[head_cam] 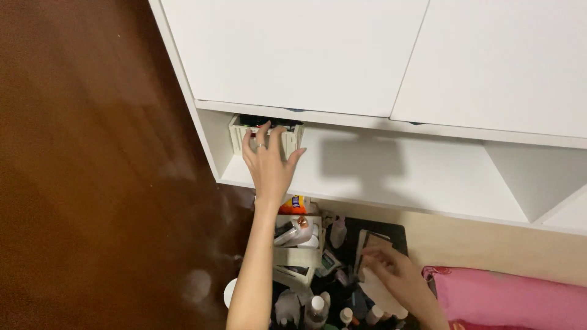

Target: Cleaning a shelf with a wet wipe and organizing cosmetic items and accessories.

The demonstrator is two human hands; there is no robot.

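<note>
Left hand (268,164) reaches up into the open shelf (391,177) of a white cabinet, fingers spread wide over the front of a small cream slatted crate (287,140). Crate sits at the far left end of the shelf, tucked under the cabinet doors (293,55); something dark shows in its top, too shadowed to tell what. A ring is on one finger. Fingertips touch the crate's upper rim, thumb out to the right side.

Right hand (397,275) is low, near the bottom edge, fingers bent over a flat beige card-like package (370,244); blurred, so I cannot tell whether it grips or only rests on it.

Below the shelf, on a black mat (394,232): a clutter of small bottles and tubes. An orange packet (295,205) lies just under the left wrist. A second cream organiser (299,244) holds pale tubes. White-capped bottles (316,305) stand at the near edge. Labels too small to make out.

Pink cloth (513,299) at near right. Dark brown wood floor (92,183) fills the left side, with pale smudges close to the cabinet. Light tan surface (489,244) lies under the shelf to the right.
</note>
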